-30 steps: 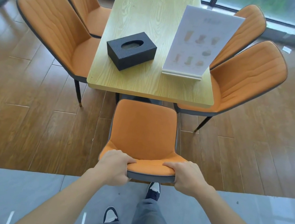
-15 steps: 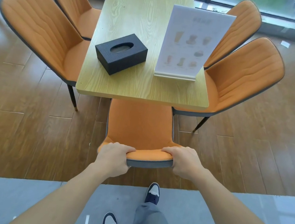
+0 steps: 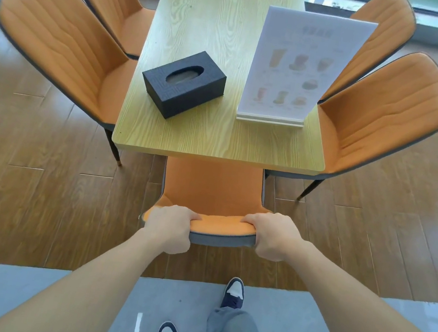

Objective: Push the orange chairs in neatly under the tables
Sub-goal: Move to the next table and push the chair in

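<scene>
Both hands (image 3: 170, 227) gripping orange chair (image 3: 212, 190) backrest

A long, pale wood-grain rectangular worktop (image 3: 222, 36) with rounded corners runs away toward twelve o'clock. Two things lie directly on it near its six o'clock end. A black textured tissue box with an oval opening (image 3: 184, 83) sits at about seven o'clock on the surface, turned at an angle to the edges. A clear acrylic upright menu stand holding a white printed sheet (image 3: 297, 69) stands at about four o'clock, well apart from the box. The rest of the surface is bare wood.
</scene>
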